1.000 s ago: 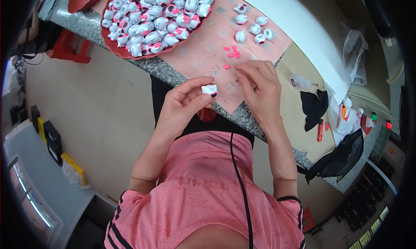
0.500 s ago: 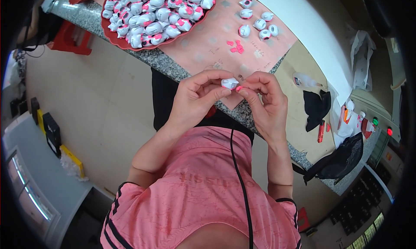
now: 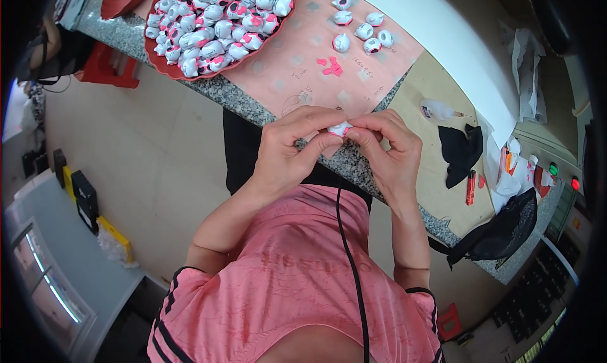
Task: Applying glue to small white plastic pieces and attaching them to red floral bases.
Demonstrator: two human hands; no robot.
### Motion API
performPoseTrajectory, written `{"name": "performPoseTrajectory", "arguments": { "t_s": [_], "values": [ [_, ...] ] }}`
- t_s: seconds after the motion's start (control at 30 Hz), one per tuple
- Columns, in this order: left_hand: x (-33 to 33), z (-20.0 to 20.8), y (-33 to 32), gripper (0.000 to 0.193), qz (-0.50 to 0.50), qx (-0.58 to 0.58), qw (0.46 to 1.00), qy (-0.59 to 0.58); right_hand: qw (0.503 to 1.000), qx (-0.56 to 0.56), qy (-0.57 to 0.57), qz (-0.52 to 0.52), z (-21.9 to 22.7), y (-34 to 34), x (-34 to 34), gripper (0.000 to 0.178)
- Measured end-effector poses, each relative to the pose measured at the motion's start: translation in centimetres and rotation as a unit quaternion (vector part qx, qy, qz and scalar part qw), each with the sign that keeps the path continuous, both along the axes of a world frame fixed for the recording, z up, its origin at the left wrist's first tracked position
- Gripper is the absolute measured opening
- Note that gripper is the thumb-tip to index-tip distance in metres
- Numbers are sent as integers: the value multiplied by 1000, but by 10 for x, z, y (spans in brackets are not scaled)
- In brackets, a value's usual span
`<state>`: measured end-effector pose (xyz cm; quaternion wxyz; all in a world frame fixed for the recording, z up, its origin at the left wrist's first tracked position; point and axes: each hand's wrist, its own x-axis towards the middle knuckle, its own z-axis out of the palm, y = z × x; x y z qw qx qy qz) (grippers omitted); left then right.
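Observation:
Between the fingertips of my left hand [image 3: 284, 141] is a small white plastic toy head [image 3: 340, 128] with a pink lower edge. My right hand [image 3: 393, 149] is closed in a pinch against the head's right side. A little pink shows at that thumb tip, where a small pink piece is mostly hidden by the fingers. Both hands are just above the counter's front edge. Beyond them, several loose pink pieces [image 3: 327, 69] lie on a pink paper sheet [image 3: 272, 69]. Several similar white toy heads [image 3: 364, 31] sit farther back on the sheet.
A red scalloped tray [image 3: 180, 76] heaped with white and pink toy heads stands at the far left. On the right are a clear bottle [image 3: 435, 109], black cloth [image 3: 459, 154], a red tube [image 3: 470, 188] and a black mesh item [image 3: 506, 227]. A black cable [image 3: 349, 252] hangs down my shirt.
My right hand has moved in to the toy head, bringing the pink piece against its side. The left hand still holds the head. The view has shifted slightly.

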<state>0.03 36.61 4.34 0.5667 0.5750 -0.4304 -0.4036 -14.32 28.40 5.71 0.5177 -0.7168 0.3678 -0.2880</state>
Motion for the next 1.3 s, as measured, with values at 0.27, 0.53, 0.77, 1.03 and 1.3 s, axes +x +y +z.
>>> {"name": "performPoseTrajectory", "arguments": {
  "t_s": [0.27,0.53,0.77,1.03,1.3],
  "values": [
    [1,2,-2,26,4,-58,992,-109,994,-81,-64,-26,-13,4,2,7],
    [4,1,3,27,-3,-56,990,-127,993,-73,-88,-33,-16,11,7,7],
    [13,8,4,23,3,-51,989,-138,997,-32,-62,-17,-11,12,10,8],
    [100,52,-52,23,225,-170,925,-256,986,-81,-62,-132,2,10,-14,21],
    [76,52,-94,22,165,-155,907,-356,914,-173,-47,-364,-28,0,-76,40]
  ]
}}
